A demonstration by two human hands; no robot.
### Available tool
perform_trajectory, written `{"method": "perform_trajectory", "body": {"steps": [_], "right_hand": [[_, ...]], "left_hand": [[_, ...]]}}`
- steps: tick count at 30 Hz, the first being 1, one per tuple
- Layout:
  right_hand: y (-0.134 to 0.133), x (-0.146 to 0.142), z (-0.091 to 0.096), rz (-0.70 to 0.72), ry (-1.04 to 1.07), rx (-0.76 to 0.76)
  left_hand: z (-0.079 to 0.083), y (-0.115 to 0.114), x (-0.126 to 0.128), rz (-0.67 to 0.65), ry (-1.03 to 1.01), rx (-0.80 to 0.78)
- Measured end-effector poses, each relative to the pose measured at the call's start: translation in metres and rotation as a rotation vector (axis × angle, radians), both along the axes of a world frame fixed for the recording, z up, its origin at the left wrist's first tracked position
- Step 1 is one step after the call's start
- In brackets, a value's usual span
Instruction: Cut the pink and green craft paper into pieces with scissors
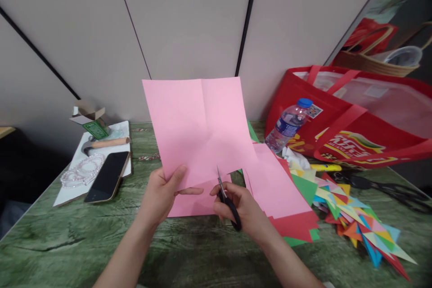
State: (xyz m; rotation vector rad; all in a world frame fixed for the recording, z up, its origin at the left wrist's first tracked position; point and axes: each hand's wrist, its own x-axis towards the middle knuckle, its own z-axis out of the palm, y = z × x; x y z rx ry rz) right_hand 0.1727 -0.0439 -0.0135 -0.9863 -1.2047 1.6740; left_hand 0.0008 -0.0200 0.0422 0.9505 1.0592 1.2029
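Note:
My left hand pinches the lower left edge of a pink sheet of paper, thumb in front and fingers behind. The sheet is held up off the table and has a faint upright crease. My right hand grips small scissors with black handles. Their blades point up and lie at the sheet's lower edge, where a cut or notch shows. Whether the blades are parted is too small to tell. Below and to the right, more pink paper lies on the table over red and green sheets.
On the left are a phone, beads, a wooden-handled tool and a small green box. A water bottle, red bag, folded colored paper pieces and black-handled scissors stand or lie at right.

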Motion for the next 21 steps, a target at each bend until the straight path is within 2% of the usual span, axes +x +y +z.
{"method": "perform_trajectory", "body": {"steps": [9,21], "right_hand": [[0.0013,-0.0008,-0.0066,-0.014,0.004,0.022],[-0.0011,-0.002,-0.0047,-0.031,-0.026,0.04]], "left_hand": [[-0.0009,0.0,0.0002,0.008,-0.008,0.005],[0.0004,0.0003,0.0015,0.013,0.003,0.006]]}}
